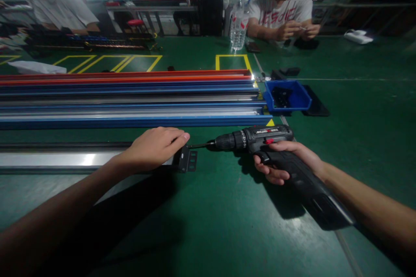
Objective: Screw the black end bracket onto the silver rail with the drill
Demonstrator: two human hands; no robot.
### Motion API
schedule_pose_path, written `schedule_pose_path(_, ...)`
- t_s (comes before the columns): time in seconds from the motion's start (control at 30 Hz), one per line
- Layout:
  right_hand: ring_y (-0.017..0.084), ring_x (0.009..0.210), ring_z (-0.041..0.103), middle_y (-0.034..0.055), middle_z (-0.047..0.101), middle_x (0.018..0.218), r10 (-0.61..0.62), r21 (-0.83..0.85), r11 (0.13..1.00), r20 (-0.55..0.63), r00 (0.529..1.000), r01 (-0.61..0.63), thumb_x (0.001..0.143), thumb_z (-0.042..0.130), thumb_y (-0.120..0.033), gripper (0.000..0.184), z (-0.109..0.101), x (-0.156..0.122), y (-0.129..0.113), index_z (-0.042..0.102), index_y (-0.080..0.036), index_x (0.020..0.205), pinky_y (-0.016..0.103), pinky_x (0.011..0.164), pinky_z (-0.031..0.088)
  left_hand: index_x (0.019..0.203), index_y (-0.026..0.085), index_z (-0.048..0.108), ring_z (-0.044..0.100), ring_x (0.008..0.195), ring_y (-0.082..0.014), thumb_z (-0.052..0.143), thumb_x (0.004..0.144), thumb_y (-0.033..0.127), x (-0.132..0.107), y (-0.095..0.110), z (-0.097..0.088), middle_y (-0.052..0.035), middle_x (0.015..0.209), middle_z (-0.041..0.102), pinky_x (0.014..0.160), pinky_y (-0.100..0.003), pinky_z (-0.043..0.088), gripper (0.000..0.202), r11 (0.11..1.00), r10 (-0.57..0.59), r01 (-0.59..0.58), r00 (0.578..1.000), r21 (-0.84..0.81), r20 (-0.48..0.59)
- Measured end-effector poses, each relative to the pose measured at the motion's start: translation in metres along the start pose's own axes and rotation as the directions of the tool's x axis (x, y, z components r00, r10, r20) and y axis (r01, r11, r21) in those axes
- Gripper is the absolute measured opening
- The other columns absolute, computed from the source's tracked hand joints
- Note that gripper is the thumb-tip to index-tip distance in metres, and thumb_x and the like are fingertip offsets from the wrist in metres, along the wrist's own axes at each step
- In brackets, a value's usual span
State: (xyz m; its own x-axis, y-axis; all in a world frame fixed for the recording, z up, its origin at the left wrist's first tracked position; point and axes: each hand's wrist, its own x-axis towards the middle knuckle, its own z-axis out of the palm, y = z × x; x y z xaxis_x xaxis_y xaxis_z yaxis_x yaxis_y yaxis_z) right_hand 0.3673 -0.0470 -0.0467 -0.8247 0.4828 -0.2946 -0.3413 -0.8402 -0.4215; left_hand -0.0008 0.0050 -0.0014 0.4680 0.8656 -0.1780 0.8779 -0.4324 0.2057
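My right hand (286, 160) is wrapped round the grip of a black cordless drill (260, 140). The drill lies level, and its bit points left at the black end bracket (188, 160) of a long silver rail (65, 158) on the green table. My left hand (156, 147) presses down on the rail's right end, fingers curled over the top, fingertips just above the bit's tip.
Several long blue, silver and orange rails (130, 97) lie stacked behind. A blue bin (287, 95) with black parts sits at their right end, a black pad (316, 106) beside it. A water bottle (238, 24) and a seated person's hands (292, 30) are across the table.
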Motion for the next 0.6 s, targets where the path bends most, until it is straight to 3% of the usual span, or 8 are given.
schedule_pose_path(0.37,0.010,0.054,0.056,0.0134,0.068,0.089,0.022,-0.038,0.999,-0.082,0.996,-0.025,0.093,0.058,-0.038,0.040,0.0054,-0.0003,-0.0020,0.066,-0.001,0.109,0.026,0.061,0.054,0.123,0.023,0.073,0.064,0.122,-0.0275,0.022,0.104,0.058,-0.0007,-0.0014,-0.0005,-0.0059,0.132,0.072,0.103,-0.040,0.048,0.064,1.000,0.009,-0.009,1.000,-0.006,0.011)
schedule_pose_path(0.6,0.010,0.056,0.059,0.0145,0.068,0.090,-0.004,-0.036,0.999,-0.030,1.000,0.003,0.096,0.056,-0.038,0.043,0.0010,0.0006,-0.0006,0.067,0.002,0.111,0.026,0.062,0.053,0.121,0.024,0.073,0.064,0.123,-0.0278,0.021,0.103,0.059,0.0003,-0.0027,0.0012,-0.0063,0.131,0.072,0.101,-0.039,0.048,0.065,1.000,0.013,-0.013,1.000,0.007,0.012)
